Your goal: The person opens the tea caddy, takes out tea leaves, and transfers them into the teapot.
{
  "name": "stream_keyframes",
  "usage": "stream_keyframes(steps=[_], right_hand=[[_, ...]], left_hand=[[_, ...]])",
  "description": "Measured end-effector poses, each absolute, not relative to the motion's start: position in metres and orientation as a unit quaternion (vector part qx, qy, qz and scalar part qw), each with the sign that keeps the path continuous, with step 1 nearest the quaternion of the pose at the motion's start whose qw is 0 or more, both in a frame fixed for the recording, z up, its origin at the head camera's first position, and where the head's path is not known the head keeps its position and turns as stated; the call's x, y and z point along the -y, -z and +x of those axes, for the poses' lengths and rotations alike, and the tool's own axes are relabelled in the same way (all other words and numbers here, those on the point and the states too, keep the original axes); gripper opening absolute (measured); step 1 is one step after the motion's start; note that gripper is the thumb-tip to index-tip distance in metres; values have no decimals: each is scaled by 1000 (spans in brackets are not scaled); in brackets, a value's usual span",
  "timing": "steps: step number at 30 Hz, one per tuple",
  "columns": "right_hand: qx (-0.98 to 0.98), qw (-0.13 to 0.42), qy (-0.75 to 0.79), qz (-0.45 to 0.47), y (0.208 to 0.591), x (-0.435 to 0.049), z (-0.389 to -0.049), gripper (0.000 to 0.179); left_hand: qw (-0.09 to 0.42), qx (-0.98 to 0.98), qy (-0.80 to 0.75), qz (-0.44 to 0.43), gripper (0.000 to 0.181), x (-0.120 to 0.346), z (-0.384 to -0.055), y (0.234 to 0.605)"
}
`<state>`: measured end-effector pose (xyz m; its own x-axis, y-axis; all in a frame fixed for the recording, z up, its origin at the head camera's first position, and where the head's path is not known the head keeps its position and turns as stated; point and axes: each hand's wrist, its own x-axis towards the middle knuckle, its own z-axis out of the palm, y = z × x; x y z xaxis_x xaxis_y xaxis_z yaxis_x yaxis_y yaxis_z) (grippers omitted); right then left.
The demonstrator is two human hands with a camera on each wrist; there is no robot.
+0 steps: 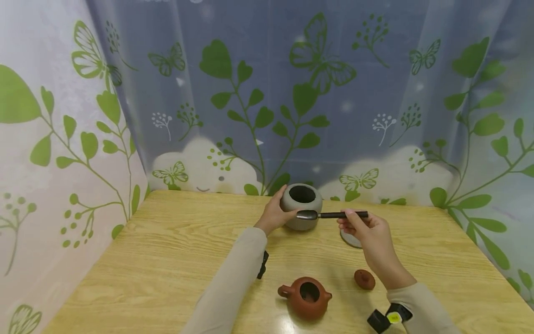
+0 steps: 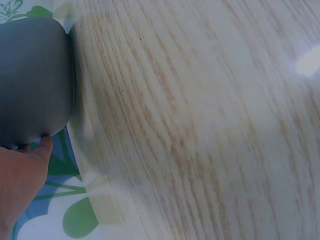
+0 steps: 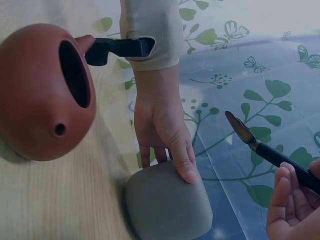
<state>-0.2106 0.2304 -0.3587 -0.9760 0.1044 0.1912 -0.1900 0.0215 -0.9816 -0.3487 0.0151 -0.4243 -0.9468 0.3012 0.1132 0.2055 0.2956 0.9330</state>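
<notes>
My left hand (image 1: 275,214) grips the side of a round grey jar (image 1: 301,221) near the table's back edge, thumb at the front and fingers around the far side. The jar's mouth is open and dark, its inside hidden. My right hand (image 1: 371,232) holds a small scoop (image 3: 241,129) by its black handle, pinched between thumb and fingers. Level in the head view, the scoop's bowl overlaps the jar's front just below the rim. In the left wrist view, fingertips (image 2: 45,142) press the jar's wall.
A reddish-brown clay teapot (image 1: 308,308) stands uncovered nearer me, spout to the right. Its small lid (image 1: 365,279) lies beside it on the wooden table (image 1: 175,260). A flat grey disc (image 1: 352,240) lies partly beneath my right hand. Patterned curtain (image 1: 267,93) hangs behind.
</notes>
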Motion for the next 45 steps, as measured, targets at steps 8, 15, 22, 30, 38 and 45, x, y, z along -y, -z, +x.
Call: stream_keyframes(steps=[8, 15, 22, 30, 38, 45], right_hand=[[718, 139, -682, 26, 355, -227, -233, 46], [726, 183, -662, 30, 362, -222, -256, 44], [746, 204, -633, 27, 373, -219, -282, 39], [821, 211, -529, 30, 385, -214, -304, 32], [874, 224, -428, 59, 388, -206, -314, 24], [894, 221, -382, 73, 389, -201, -317, 25]], left_hand=[[43, -811, -560, 162, 103, -14, -347, 422], [50, -810, -562, 160, 104, -13, -346, 421], [42, -813, -558, 162, 103, -13, -347, 423], [38, -813, -558, 161, 106, -14, -347, 423], [46, -814, -556, 161, 105, -14, -351, 426], [47, -813, -556, 165, 104, -14, -352, 427]])
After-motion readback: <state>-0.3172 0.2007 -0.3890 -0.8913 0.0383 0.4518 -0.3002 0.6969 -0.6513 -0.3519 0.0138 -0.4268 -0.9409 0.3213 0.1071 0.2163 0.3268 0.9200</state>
